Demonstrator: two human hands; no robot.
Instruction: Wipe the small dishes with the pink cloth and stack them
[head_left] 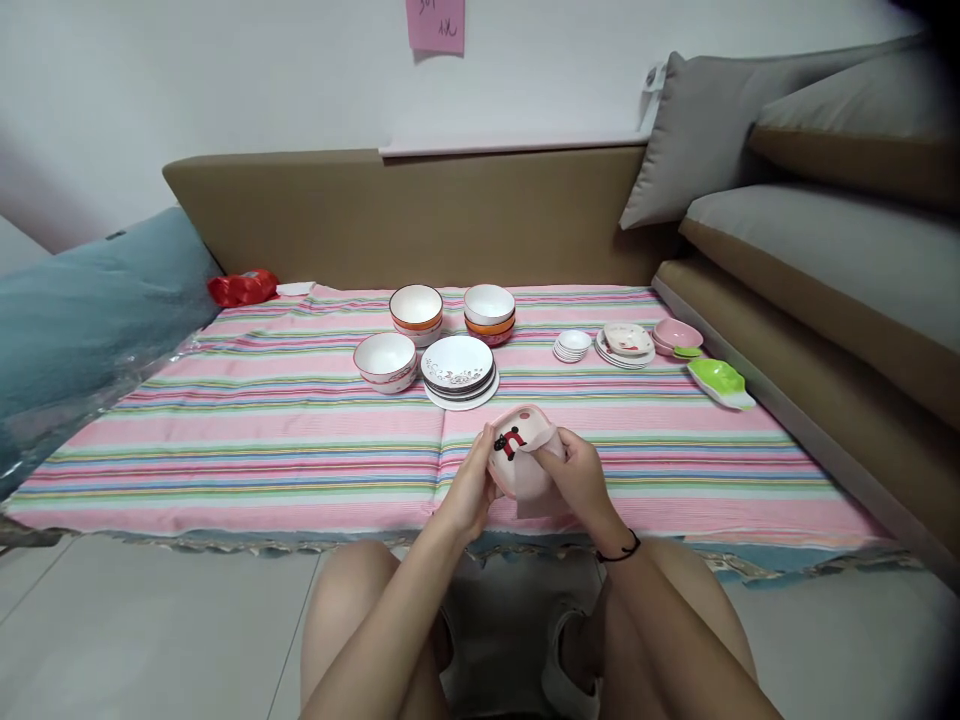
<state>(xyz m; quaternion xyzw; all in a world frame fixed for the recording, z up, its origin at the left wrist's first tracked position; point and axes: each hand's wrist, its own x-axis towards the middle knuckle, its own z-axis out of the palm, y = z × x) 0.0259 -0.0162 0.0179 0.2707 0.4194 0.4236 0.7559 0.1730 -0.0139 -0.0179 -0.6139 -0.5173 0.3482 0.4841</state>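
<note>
Pink-edged dish (513, 440), partly hidden by pale sheet (534, 490)

The single view looks forward and down from the wearer's head: knees (351, 585) near, left hand (471, 488) and right hand (586, 482) just beyond, then across the cloth (262, 430) to the far wall (262, 80).

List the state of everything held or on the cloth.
Pink-rimmed dish: tilted, partly covered by a thin sheet.
Thin sheet: bent.
Left hand: closed on the dish.
Right hand: closed on the sheet.
Patterned plates: stacked, face up.
Rear bowls: two upright stacks.
Front bowls: upright.
Small white dishes: stacked.
Pink bowls: upright.
Plates beside the pink bowls: stacked.
Green dish: face up.
Red bundle: crumpled.
</note>
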